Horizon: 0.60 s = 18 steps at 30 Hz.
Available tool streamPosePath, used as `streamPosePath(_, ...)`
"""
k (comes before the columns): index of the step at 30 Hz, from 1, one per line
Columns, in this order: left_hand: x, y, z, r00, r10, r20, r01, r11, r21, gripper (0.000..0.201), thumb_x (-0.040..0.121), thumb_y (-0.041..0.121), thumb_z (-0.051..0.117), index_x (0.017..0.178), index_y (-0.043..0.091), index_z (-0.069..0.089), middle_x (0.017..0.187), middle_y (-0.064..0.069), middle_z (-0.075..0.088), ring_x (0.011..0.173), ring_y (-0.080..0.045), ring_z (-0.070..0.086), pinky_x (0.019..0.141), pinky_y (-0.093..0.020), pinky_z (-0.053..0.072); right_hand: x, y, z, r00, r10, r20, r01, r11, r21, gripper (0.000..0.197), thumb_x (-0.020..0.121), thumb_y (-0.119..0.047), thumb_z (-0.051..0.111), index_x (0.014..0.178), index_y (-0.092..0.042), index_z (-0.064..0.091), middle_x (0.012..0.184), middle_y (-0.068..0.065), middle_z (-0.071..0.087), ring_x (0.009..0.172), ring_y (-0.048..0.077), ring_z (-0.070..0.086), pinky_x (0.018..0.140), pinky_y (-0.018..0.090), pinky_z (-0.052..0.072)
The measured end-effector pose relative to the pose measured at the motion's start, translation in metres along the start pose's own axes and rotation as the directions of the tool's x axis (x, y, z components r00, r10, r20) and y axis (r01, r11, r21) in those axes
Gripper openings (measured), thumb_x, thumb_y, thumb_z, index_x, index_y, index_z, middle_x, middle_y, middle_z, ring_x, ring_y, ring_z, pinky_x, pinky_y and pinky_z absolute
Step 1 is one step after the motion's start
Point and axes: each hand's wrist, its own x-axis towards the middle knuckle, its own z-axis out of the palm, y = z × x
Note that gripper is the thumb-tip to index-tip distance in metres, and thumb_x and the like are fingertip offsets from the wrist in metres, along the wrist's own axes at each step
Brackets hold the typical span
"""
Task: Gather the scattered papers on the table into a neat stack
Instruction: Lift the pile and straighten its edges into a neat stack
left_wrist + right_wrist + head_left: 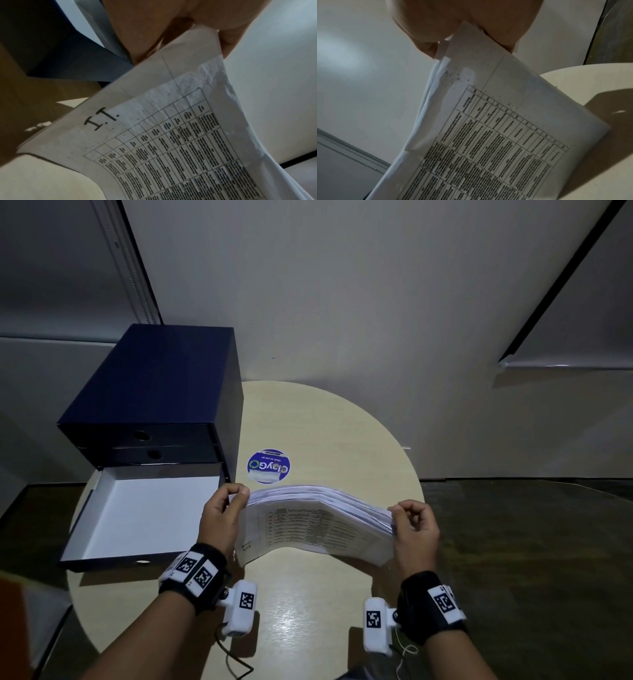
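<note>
A stack of printed papers stands on edge on the round beige table, bowed toward me, its front sheet carrying a table of text. My left hand pinches the stack's left end and my right hand pinches its right end. In the left wrist view the front sheet of the papers reads "I.T." and my left hand grips its top edge. The right wrist view shows the papers with uneven sheet edges, held at the top by my right hand.
A dark blue drawer box stands on the table's left, its lowest drawer pulled out, white inside. A round blue sticker lies on the table behind the papers. A wall rises right behind the table.
</note>
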Motion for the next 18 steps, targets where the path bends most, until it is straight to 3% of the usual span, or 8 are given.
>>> streamPosePath(5,-0.001,0.003,0.002,0.999,0.004,-0.032,-0.004,1.0,-0.005,0.014,0.097,0.026,0.056,0.092,0.016,0.065,0.089,-0.009,0.062,0.076,-0.015,0.052,0.067,-0.028,0.04,0.0,-0.003,0.001,1.0,-0.003,0.005,0.004,0.999,-0.042,0.014,0.089,-0.009,0.066,0.089,-0.023,0.064,0.094,-0.002,0.067,0.09,0.017,0.061,0.081,0.041,0.053)
streamPosePath(9,0.0,0.002,0.0,1.0,0.004,-0.016,-0.004,1.0,0.021,0.017,0.098,0.031,0.054,0.095,0.019,0.066,0.091,-0.008,0.065,0.078,-0.016,0.054,0.067,-0.029,0.043,-0.002,-0.003,0.001,0.999,-0.011,0.052,0.014,0.998,-0.06,0.01,0.09,-0.017,0.068,0.094,-0.025,0.064,0.097,-0.005,0.067,0.094,0.017,0.063,0.082,0.043,0.057)
streamPosePath(11,0.002,-0.002,-0.001,1.0,-0.01,-0.009,0.01,1.0,0.006,0.018,0.097,0.034,0.054,0.094,0.021,0.065,0.093,-0.009,0.066,0.08,-0.02,0.056,0.068,-0.031,0.044,-0.002,-0.002,0.0,0.999,-0.012,0.035,0.013,0.999,-0.03,0.009,0.089,-0.023,0.071,0.095,-0.025,0.065,0.099,-0.001,0.069,0.098,0.023,0.064,0.084,0.046,0.057)
streamPosePath(13,0.0,-0.001,-0.006,0.999,0.004,0.033,-0.004,1.0,-0.018,0.028,0.09,0.048,0.055,0.096,0.022,0.064,0.094,-0.005,0.067,0.084,-0.022,0.059,0.07,-0.032,0.046,-0.003,0.001,-0.006,0.996,0.006,0.093,-0.014,0.996,0.086,0.034,0.079,-0.043,0.079,0.105,-0.026,0.065,0.108,0.002,0.069,0.105,0.026,0.064,0.089,0.048,0.056)
streamPosePath(15,-0.006,-0.002,-0.012,0.989,0.055,0.137,-0.042,0.995,-0.094,0.051,0.073,0.058,0.065,0.106,0.02,0.059,0.095,0.007,0.068,0.086,-0.013,0.063,0.07,-0.027,0.05,-0.003,0.01,-0.02,0.964,0.0,0.266,-0.038,0.99,0.138,0.078,0.061,-0.054,0.085,0.128,-0.029,0.055,0.125,-0.007,0.065,0.113,0.015,0.063,0.088,0.037,0.056)
streamPosePath(18,-0.012,-0.014,-0.022,0.95,0.042,0.31,0.002,0.99,-0.141,0.072,0.057,0.037,0.079,0.121,0.024,0.047,0.1,0.017,0.066,0.092,-0.004,0.065,0.071,-0.025,0.057,-0.008,0.03,-0.041,0.855,0.025,0.518,-0.075,0.994,0.076,0.109,0.056,-0.026,0.093,0.148,-0.037,0.033,0.136,-0.019,0.055,0.119,0.0,0.058,0.088,0.023,0.056)
